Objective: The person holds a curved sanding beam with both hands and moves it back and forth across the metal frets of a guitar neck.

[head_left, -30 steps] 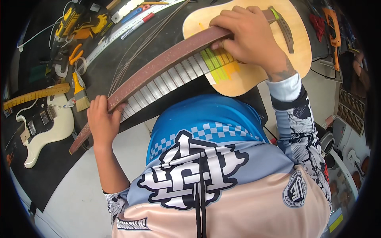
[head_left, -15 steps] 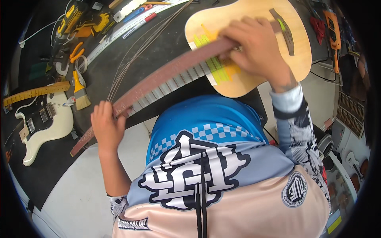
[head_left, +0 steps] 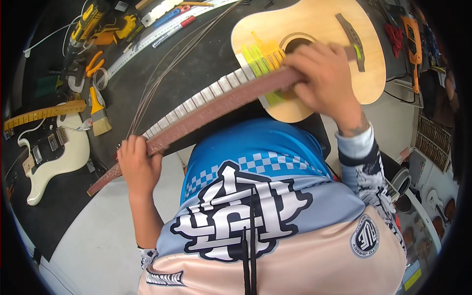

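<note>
An acoustic guitar with a pale wooden body (head_left: 319, 22) lies across the bench. Its fretboard (head_left: 211, 92) looks silvery between the frets, and yellow-green tape strips (head_left: 254, 60) cover the body end. Along the near side of the fretboard lies a long reddish-brown sanding bar (head_left: 221, 106), running from the headstock side past the soundhole. My left hand (head_left: 139, 164) is closed round the bar near its left end. Over the guitar body, my right hand (head_left: 325, 81) grips it toward the other end. The fingers partly hide the bar, which covers the fretboard's near edge.
Loose strings (head_left: 172, 61) and a long metal ruler (head_left: 147, 43) lie beyond the neck. At left are a white electric guitar body (head_left: 66, 152), a brush (head_left: 101, 118), orange-handled pliers (head_left: 94, 64) and a yellow drill (head_left: 88, 24). An orange tool (head_left: 413, 44) sits far right.
Both hands have shifted the bar from the fretboard's far side to its near side. The fretboard's far part and the soundhole now show.
</note>
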The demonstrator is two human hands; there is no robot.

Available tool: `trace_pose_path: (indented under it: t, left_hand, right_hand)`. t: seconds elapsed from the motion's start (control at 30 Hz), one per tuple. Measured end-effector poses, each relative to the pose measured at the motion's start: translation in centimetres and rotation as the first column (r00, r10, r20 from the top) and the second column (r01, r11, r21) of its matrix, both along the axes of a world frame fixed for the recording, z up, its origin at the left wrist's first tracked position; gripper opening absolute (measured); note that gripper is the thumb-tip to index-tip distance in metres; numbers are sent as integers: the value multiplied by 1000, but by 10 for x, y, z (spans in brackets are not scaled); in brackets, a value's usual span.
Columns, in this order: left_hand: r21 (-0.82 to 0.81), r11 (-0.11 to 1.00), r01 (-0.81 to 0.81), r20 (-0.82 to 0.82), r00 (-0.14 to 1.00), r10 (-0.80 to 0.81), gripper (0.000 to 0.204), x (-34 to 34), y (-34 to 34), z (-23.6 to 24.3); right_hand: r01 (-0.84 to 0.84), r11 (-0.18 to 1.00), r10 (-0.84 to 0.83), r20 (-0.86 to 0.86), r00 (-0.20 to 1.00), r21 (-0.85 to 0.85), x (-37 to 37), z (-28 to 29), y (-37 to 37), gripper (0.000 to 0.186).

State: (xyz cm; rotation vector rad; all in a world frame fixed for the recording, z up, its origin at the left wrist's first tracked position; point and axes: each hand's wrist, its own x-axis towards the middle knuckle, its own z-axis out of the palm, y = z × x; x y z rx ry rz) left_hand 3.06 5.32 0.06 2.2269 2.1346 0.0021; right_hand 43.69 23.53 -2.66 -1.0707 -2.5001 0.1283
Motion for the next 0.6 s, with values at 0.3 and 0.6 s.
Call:
trace_pose_path:
  t: [0.3,0.6]
  left_hand:
    - [8,1000,-20,19,1000,20,41,-11,22,-6]
    - [-35,999,-15,-8,1000,15,46,-5,10,1]
  right_hand:
    - [-101,995,102,-50,994,21,-16,-5,36,29]
    - [-38,999,38,-31,999,-16,-8,2,20,29]
